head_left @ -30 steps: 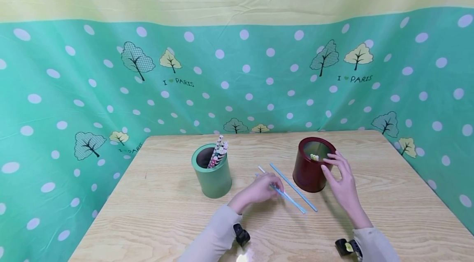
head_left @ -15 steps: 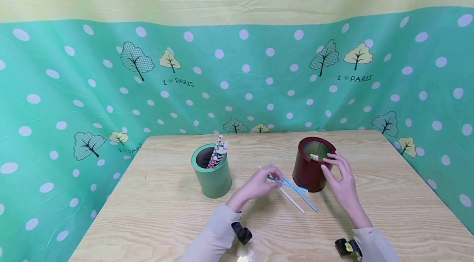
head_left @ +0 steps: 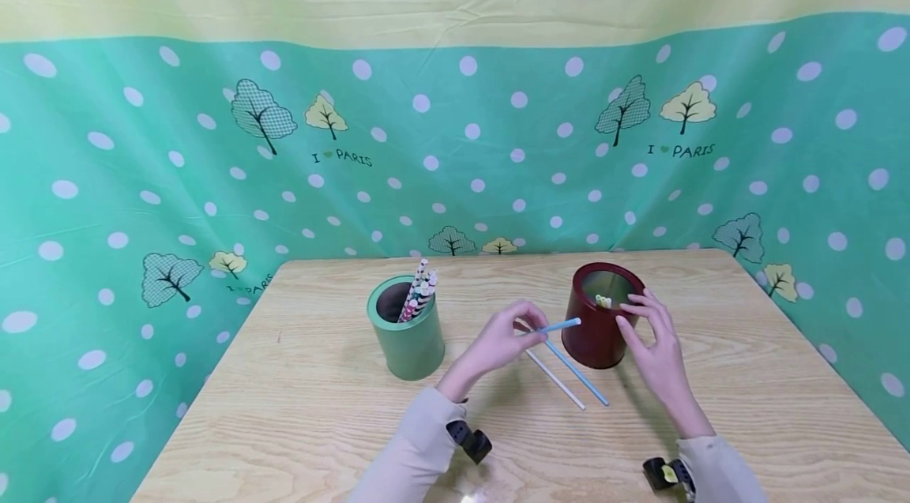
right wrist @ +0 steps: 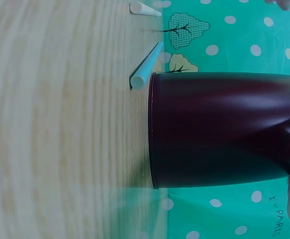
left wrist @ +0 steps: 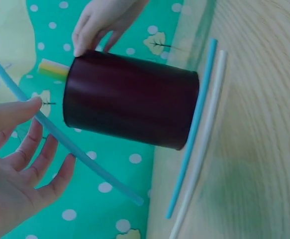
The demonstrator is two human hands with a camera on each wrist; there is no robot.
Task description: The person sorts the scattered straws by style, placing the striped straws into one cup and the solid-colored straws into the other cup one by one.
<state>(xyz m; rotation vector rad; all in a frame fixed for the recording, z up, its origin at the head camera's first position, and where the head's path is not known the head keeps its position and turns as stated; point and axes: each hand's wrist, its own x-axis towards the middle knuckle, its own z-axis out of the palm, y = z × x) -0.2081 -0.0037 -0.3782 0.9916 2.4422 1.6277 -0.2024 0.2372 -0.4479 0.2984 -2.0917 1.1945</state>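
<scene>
My left hand pinches a blue straw between thumb and fingers, lifted off the table, its free end pointing at the dark red cup. In the left wrist view the same held blue straw crosses in front of the dark red cup. My right hand curls round the cup's right side, fingertips on the rim. A yellow straw end shows inside the cup. A second blue straw and a white straw lie on the table below the cup.
A green cup with several patterned straws stands to the left on the wooden table. A green dotted cloth backs the table. The right wrist view shows the red cup and the lying blue straw's end.
My left hand has lifted one blue straw off the table and swung it level toward the red cup. The right hand has stayed on the cup.
</scene>
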